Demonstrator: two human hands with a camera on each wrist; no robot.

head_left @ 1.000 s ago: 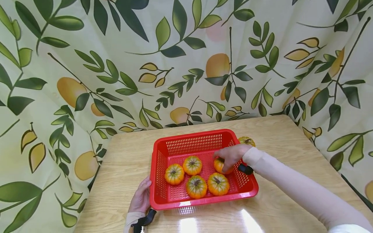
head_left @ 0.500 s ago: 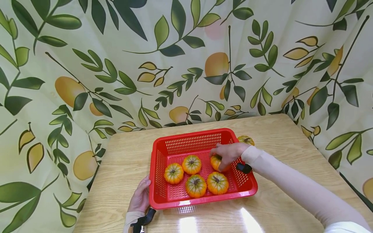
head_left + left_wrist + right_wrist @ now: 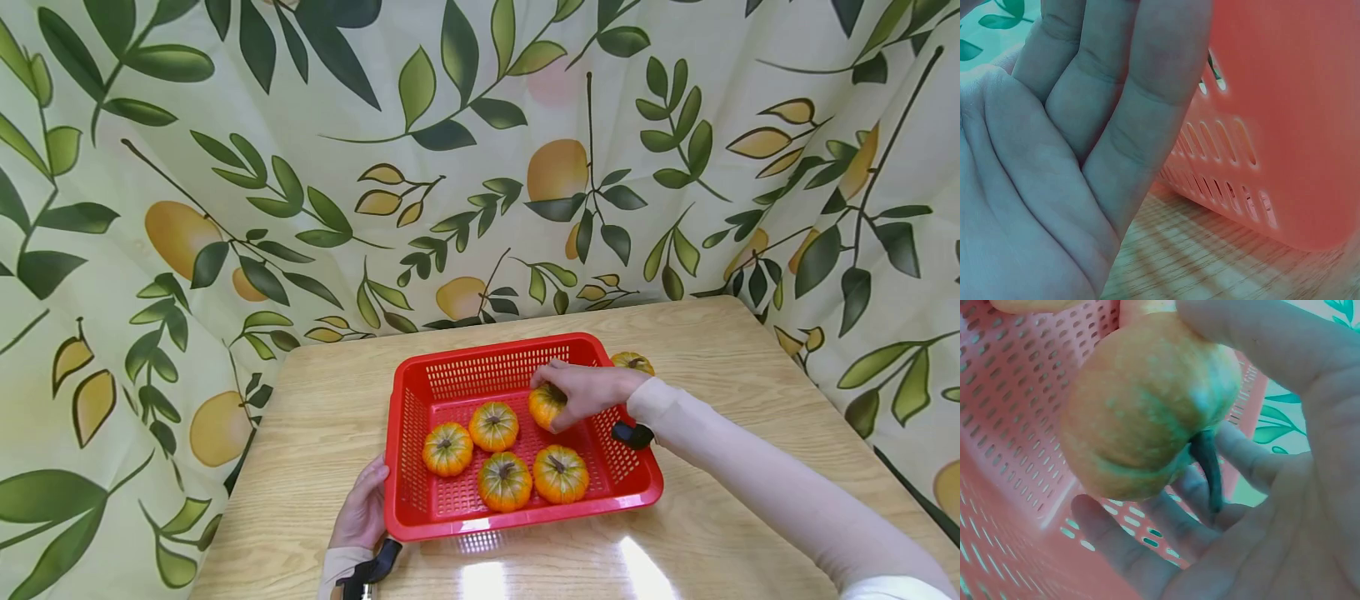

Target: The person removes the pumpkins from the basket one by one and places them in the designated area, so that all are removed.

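Note:
My right hand (image 3: pixel 588 392) is inside a red plastic basket (image 3: pixel 480 529), gripping a small orange pumpkin (image 3: pixel 545 406) between thumb and fingers. Seen from the right wrist, this pumpkin (image 3: pixel 1141 412) has a dark stem pointing at the palm, and the fingers curl round its far side. Several other small pumpkins (image 3: pixel 506 482) lie on the basket floor to its left and front. Outside the basket's left wall (image 3: pixel 1285 125), my left hand (image 3: pixel 360 508) touches it with nearly straight fingers, as the left wrist view also shows.
Another pumpkin (image 3: pixel 633 362) sits on the wooden table (image 3: pixel 330 400) beyond the basket's right wall, partly hidden by the basket and right arm. A leaf-and-fruit patterned cloth (image 3: pixel 480 167) hangs behind the table and along its sides.
The right hand has moved leftward and slightly toward the back of the basket with the pumpkin in it. The left hand and the other pumpkins stay in place.

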